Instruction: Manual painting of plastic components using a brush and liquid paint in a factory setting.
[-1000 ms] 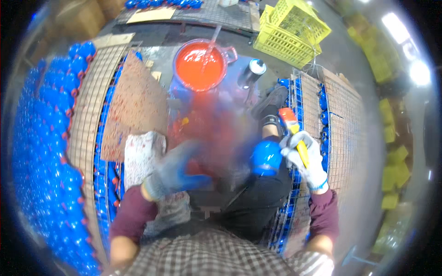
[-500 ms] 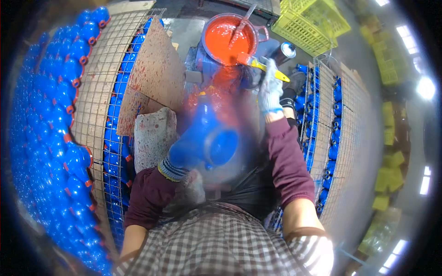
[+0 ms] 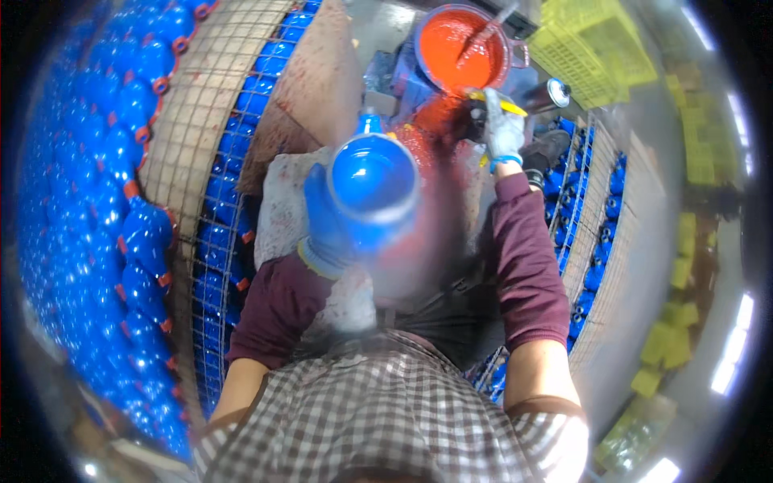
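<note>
My left hand (image 3: 325, 219), in a blue glove with a striped cuff, grips a glossy blue hollow part (image 3: 373, 173) from its left side. The part's wide round opening faces up toward me, and a narrow neck sticks out at its far end. My right hand (image 3: 506, 135), in a pale stained glove, is closed round a paintbrush (image 3: 510, 105) with a yellow handle. Its bristles lie by the near edge of a pot (image 3: 419, 68) of orange-red paint (image 3: 455, 44) and are hard to make out. A stirring stick (image 3: 493, 24) leans in the pot.
Glossy blue parts with red rims (image 3: 149, 233) crowd the left side. Beside them stand a wire rack (image 3: 181, 121) and a speckled board (image 3: 310, 80). At right are a spray can (image 3: 555, 93), yellow crates (image 3: 592, 48) and another wire rack (image 3: 592, 201) holding blue parts.
The view has shifted, so the pot sits further right. The blue part has been turned, its round opening now facing up. My right hand with the paintbrush has moved left relative to the pot.
</note>
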`<state>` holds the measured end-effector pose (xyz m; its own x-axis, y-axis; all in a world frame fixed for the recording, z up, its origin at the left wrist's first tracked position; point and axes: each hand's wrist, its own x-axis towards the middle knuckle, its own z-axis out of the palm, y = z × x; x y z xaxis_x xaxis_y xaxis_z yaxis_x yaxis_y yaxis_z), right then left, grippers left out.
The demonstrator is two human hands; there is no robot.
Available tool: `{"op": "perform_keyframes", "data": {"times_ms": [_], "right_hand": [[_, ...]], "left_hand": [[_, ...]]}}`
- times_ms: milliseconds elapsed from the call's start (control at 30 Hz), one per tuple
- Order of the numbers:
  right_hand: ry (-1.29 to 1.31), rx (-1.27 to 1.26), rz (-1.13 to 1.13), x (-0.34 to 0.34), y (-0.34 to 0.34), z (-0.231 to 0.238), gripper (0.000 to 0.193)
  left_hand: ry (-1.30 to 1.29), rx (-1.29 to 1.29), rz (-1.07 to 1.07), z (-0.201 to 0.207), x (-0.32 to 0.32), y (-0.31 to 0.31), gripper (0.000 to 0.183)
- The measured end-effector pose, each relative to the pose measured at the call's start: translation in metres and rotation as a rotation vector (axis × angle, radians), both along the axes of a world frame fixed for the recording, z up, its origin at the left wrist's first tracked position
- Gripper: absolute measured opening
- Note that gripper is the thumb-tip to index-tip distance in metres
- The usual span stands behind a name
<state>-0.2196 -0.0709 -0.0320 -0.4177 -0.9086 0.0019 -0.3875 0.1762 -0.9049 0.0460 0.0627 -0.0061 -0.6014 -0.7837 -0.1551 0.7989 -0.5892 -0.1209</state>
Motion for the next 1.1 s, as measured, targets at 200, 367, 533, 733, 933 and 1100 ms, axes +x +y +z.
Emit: {"op": "perform_keyframes", "data": {"times_ms": [200, 367, 533, 733, 933, 1100], "right_hand": [[-0.659, -0.075, -0.157, -0.007, 0.072, 0.004, 0.042], [-0.92, -0.297, -0.097, 0.006, 0.185, 0.059, 0.045], [-0.253, -0.374, -0.027, 0.028, 0.231, 0.118, 0.016], [-0.157, -0.394, 0.079, 0.031, 0.237, 0.136, 0.013], [0.004, -0.38, 0.099, 0.034, 0.261, 0.148, 0.012], [0.324, -0.557, 0.262, 0.032, 0.269, 0.148, 0.017]], "left_hand": [[-0.059, -0.019, -0.002, -0.011, -0.004, 0.01, 0.092], [-0.56, -0.613, 0.165, 0.021, -0.016, 0.043, 0.043], [-1.505, -1.376, 0.507, 0.006, -0.031, 0.069, 0.075], [-1.676, -1.766, 0.578, 0.036, -0.049, 0.088, 0.075], [-1.715, -1.64, 0.623, 0.03, -0.055, 0.093, 0.076], [-1.683, -1.398, 0.468, 0.04, -0.057, 0.096, 0.084]]}}
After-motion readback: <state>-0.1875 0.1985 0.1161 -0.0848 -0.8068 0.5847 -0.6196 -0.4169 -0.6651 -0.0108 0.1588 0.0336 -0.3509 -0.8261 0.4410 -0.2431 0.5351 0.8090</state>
